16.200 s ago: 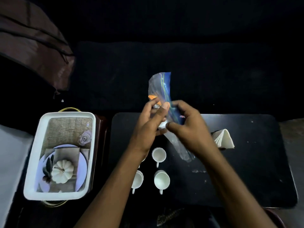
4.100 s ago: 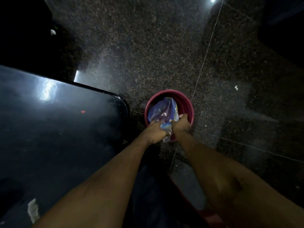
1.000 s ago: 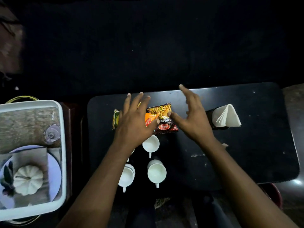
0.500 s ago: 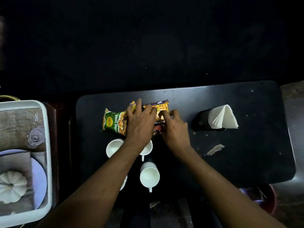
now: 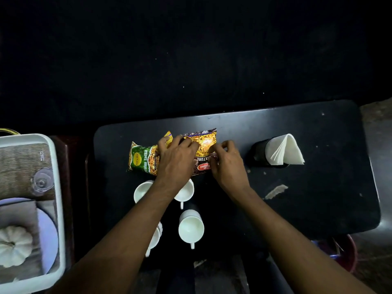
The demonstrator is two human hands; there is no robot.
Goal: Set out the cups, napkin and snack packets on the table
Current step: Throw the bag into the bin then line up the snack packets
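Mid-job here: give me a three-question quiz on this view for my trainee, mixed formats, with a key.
1. True or false: the folded napkin stands in a dark holder to the right of both hands.
2. Multiple choice: the left hand rests on A) a white cup, B) the snack packets, C) the napkin.
3. Fill in: the packet with the green end lies to the ____ of the dark "Mixture" packet.

Key: 1 true. 2 B; the right hand pinches the Mixture packet's right edge. 3 left; the white cups sit nearer the person, on the black table.
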